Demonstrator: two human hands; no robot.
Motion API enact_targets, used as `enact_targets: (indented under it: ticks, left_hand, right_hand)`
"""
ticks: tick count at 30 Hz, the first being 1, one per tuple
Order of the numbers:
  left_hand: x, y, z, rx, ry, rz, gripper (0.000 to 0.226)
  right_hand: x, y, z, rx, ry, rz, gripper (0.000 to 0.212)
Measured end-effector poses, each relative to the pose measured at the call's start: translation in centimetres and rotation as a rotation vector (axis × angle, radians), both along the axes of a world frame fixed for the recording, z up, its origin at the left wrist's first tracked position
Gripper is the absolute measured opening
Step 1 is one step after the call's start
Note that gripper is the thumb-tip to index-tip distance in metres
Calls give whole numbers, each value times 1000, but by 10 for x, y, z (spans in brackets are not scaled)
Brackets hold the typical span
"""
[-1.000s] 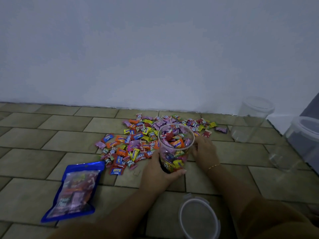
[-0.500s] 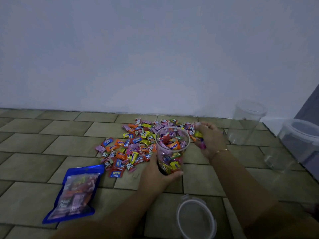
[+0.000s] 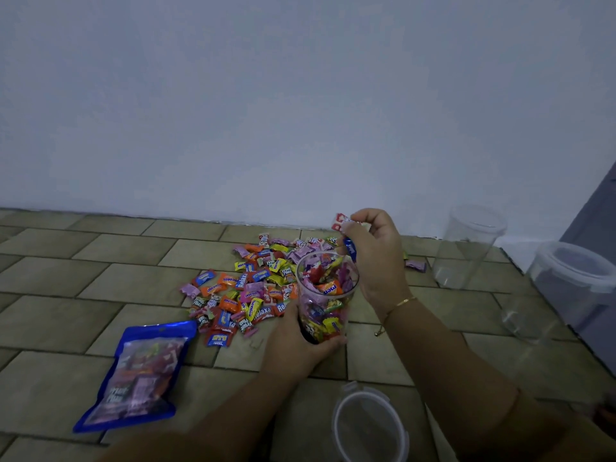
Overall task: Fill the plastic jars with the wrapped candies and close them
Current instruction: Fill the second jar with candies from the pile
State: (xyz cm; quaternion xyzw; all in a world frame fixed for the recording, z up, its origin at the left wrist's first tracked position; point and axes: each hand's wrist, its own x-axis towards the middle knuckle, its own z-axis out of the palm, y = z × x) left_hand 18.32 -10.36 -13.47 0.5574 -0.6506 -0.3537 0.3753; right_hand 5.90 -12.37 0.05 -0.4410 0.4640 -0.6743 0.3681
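Note:
A clear plastic jar (image 3: 325, 295), nearly full of wrapped candies, stands on the tiled floor. My left hand (image 3: 293, 343) grips its lower part from the near side. My right hand (image 3: 375, 258) hovers at the jar's right rim, fingers curled round a handful of wrapped candies (image 3: 345, 233), red-white and blue wrappers sticking out. A pile of loose wrapped candies (image 3: 246, 288) lies on the floor left of and behind the jar. The jar's clear lid (image 3: 370, 428) lies on the floor near me.
A blue candy bag (image 3: 140, 375) lies flat at the left. An empty clear jar (image 3: 466, 248) stands at the right by the wall, a lidded clear jar (image 3: 563, 288) farther right. A white wall runs behind the pile.
My right hand rose from the floor beside the pile, candies in its fingers, and came up to the jar's rim. My left hand has kept its hold on the jar.

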Motion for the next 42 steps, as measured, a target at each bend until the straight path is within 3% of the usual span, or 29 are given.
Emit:
enact_targets:
  ticks: [8,19,24,28,32,35,39,42]
  left_hand:
    - [-1,1,0,-14,-2,7,90]
    - [2,3,6,56,52,-70,113]
    - [19,6,9,95,64,-198,118]
    - [43,16,18,34,-82,-139,101]
    - [61,7,26,-173,-273,-32,69]
    - [72,-15,21,-107,-484,59,62]
    - [93,-35,2,-7,-757,47,60]
    - [102,-38,-2,34,-911,21,70]
  right_hand:
    - [0,5,-7,-61,156,60,33]
    - [-4,17,-9,-73,133,27,22]
    - [-3,36,-9,-137,568,-36,26]
    - [4,40,-5,-286,911,-99,27]
    - [26,47,1,-434,1069,-129,27]
    - [52,46,-7,-478,1227,-9,38]
    - [80,49,-16,-126,1347,386,48]
    - [97,38,-42,91,1410,419,43]
